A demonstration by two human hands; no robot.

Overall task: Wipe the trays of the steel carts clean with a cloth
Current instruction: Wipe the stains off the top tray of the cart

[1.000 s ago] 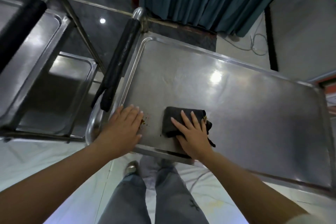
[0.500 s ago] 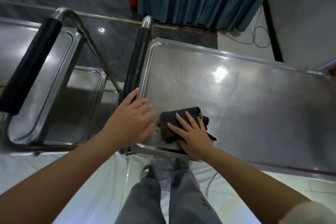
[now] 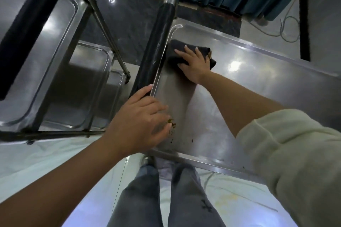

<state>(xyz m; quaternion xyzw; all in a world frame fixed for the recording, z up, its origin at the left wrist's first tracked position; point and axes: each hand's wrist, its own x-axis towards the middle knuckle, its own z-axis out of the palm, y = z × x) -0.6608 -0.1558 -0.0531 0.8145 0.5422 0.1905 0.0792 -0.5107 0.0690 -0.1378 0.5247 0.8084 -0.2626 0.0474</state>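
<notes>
Nearest, the left hand (image 3: 142,121) is lying flat with fingers loosely spread, bracing the near-left corner of the tray (image 3: 258,97), fingertips just beside a patch of brown crumbs (image 3: 171,125). Farther along the tray's left edge, the right hand (image 3: 193,62) is pressing flat, fingers spread, on the dark cloth (image 3: 177,49), beside the black handle (image 3: 156,42). The crumbs are lying toward the person from the cloth, along the tray's short axis; judged so, a pull stroke is looking needed, the left hand being nearer.
</notes>
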